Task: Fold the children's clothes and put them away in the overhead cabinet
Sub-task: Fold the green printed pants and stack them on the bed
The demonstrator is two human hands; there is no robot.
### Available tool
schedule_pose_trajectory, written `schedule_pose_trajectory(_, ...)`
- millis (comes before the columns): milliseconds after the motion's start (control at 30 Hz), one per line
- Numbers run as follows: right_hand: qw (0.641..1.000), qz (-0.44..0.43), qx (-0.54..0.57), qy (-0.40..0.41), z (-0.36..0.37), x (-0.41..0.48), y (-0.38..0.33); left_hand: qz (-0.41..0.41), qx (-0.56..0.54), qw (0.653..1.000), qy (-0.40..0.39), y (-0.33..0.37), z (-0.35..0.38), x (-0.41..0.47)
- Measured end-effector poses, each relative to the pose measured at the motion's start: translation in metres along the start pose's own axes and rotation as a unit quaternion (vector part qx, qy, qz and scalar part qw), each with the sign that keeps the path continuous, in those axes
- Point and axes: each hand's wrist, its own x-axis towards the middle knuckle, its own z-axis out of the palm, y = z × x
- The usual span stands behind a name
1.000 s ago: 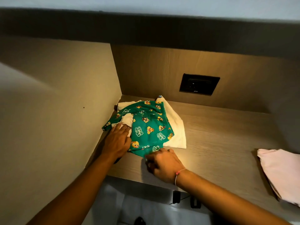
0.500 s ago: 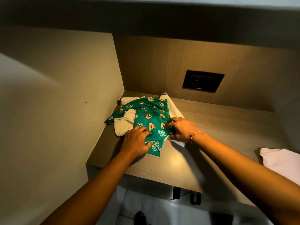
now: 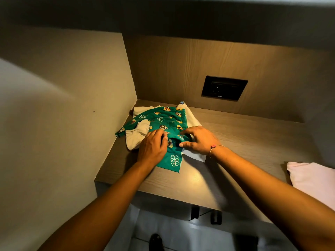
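A green child's garment [image 3: 163, 118] with cartoon prints lies on white clothes [image 3: 136, 136] in the left back corner of a wooden shelf [image 3: 235, 134]. My left hand [image 3: 152, 147] rests palm down on the green fabric's near part. My right hand [image 3: 197, 140] presses on its right side, thumb tucked at a fold in the cloth, fingers spread. A corner of the green garment hangs toward the shelf's front. A white edge [image 3: 194, 154] shows under my right wrist.
A folded pale pink cloth [image 3: 311, 178] lies at the shelf's right edge. A black socket plate [image 3: 224, 87] sits in the back panel. A beige wall [image 3: 63, 105] closes the left side. Below the shelf's front edge the floor shows.
Both hands moved from the garment's near edge up onto it. The near part of the green cloth has been drawn toward the middle, and the view came closer.
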Motion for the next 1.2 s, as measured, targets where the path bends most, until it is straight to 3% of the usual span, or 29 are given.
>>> schedule_pose_trajectory(100,0.999,-0.009,-0.017,0.025,0.001,0.004,-0.003,0.010,-0.020,1.000,0.017,0.009,-0.003,0.007)
schedule_pose_trajectory(200,0.997,0.050,0.012,0.049,0.001,0.005,-0.003,0.014,-0.026,0.999,0.039,0.012,-0.004,0.008)
schedule_pose_trajectory(300,0.986,0.104,0.075,0.109,-0.006,0.007,-0.005,0.033,0.036,0.999,0.009,0.011,-0.001,0.001)
schedule_pose_trajectory(433,0.977,0.104,0.075,0.173,-0.025,0.012,-0.012,-0.059,0.123,0.991,-0.014,0.006,0.011,-0.008)
schedule_pose_trajectory(533,0.968,0.131,0.076,0.198,-0.042,0.008,-0.007,-0.109,0.110,0.988,0.005,-0.008,0.010,-0.009)
schedule_pose_trajectory(667,0.955,0.156,0.075,0.240,-0.057,0.005,-0.007,-0.090,0.017,0.996,0.018,0.002,0.006,-0.003)
schedule_pose_trajectory(867,0.940,0.178,0.099,0.275,-0.065,0.011,-0.030,-0.092,0.112,0.989,-0.011,0.038,0.023,-0.006)
schedule_pose_trajectory(1100,0.911,0.220,0.113,0.330,-0.104,-0.003,0.014,-0.190,0.037,0.980,0.057,-0.007,-0.020,-0.003)
schedule_pose_trajectory(1200,0.886,0.227,0.150,0.375,-0.128,-0.006,0.037,-0.157,0.014,0.980,0.119,0.012,-0.049,0.035)
